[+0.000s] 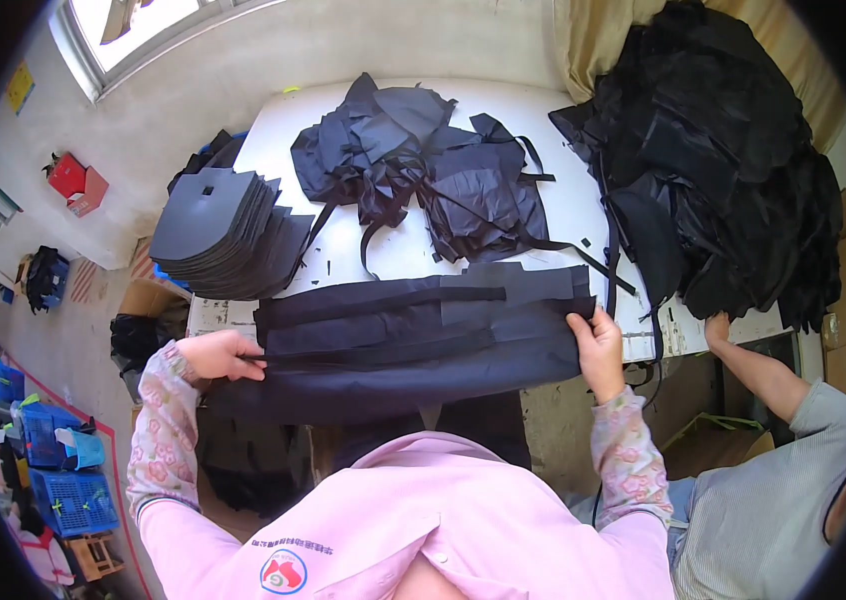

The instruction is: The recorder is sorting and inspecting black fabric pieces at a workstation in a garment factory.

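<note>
A wide black fabric piece [383,375] with dark straps across it is stretched between my two hands at the table's near edge. My left hand [228,357] pinches its left end, thumb against bent fingers. At the right end, my right hand [598,345] grips the edge with the thumb on top. A stiff dark grey sheet [533,284] lies along the fabric's upper right part. Beyond it on the white table [343,262] are crumpled black fabric pieces [378,130] and a black piece with straps [483,200].
A stack of curved grey sheets [205,230] stands at the table's left. At the right rises a tall heap of black fabric [713,150]. Another person's hand [718,328] touches the table below that heap. Blue baskets [73,500] sit on the floor far left.
</note>
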Demonstrator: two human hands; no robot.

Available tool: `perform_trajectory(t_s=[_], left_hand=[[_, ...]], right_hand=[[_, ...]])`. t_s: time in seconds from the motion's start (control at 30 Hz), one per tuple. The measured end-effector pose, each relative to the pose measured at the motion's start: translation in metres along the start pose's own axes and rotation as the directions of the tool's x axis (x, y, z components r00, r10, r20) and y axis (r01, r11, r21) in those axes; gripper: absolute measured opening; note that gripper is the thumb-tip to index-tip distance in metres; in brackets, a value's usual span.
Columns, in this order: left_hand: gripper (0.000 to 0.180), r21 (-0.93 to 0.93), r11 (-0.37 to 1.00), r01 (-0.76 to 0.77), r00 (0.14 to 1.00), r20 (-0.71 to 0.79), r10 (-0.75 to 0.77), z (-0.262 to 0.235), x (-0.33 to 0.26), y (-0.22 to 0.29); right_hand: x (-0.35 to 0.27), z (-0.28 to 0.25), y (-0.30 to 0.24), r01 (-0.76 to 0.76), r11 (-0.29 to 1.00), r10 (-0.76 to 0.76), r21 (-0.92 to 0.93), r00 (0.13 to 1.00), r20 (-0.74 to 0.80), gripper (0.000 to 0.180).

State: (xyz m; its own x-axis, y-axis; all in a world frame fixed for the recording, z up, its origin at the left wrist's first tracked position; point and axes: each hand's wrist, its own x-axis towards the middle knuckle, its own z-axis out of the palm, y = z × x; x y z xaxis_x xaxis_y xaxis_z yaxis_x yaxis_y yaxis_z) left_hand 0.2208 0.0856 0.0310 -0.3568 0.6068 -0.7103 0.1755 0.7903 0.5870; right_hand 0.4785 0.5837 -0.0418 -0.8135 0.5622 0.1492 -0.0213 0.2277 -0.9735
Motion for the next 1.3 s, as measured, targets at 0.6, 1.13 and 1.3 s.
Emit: perform_trajectory(t_s=[0.6, 1.13, 1.3], left_hand=[[0.018, 0.420, 0.907, -0.029, 0.890, -0.402, 0.214, -0.021, 0.145, 0.027], [0.019, 0.327, 0.930, -0.170, 0.849, -0.431, 0.306, -0.010, 0.075, 0.051], [0.019, 0.365, 0.914, -0.179, 0.831, -0.441, 0.339, -0.012, 0.098, 0.054]], right_hand=[[0.039, 0.034, -0.033, 0.499, 0.484, -0.487, -0.719, 0.836, 0.252, 0.029], [0.058, 0.038, 0.003, 0.593, 0.385, -0.366, -0.707, 0.802, 0.473, 0.015], [0.072, 0.041, 0.005, 0.586, 0.269, -0.446, -0.764, 0.779, 0.440, 0.017]])
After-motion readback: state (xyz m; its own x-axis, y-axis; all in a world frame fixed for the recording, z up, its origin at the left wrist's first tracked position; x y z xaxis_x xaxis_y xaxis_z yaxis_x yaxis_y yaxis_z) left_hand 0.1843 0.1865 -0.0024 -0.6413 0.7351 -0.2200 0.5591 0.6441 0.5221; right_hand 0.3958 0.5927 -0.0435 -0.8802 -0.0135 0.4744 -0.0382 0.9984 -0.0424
